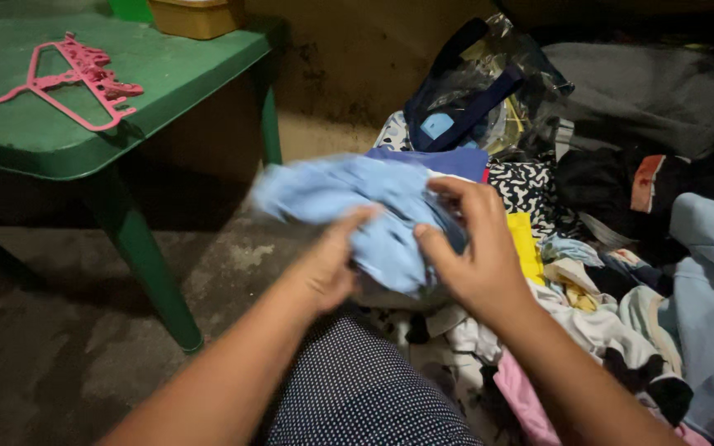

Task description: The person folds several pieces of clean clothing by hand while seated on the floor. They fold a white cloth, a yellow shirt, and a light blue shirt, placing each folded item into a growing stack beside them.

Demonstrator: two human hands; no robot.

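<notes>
A light blue garment [349,198], crumpled and blurred by motion, is held up above my lap. My left hand [330,264] grips its lower middle with the thumb up against the cloth. My right hand [473,248] pinches its right side, fingers curled over the fabric. Below the hands lies my dark polka-dot clad leg [357,388]. A heap of mixed clothes [588,306] spreads on the floor to the right of my hands.
A green plastic table [167,74] stands at the left with pink hangers [76,78] on it and a yellow tub [196,16] at its far edge. A clear plastic bag [489,83] and a grey bundle [646,91] sit behind the heap. Bare concrete floor [51,347] lies at the left.
</notes>
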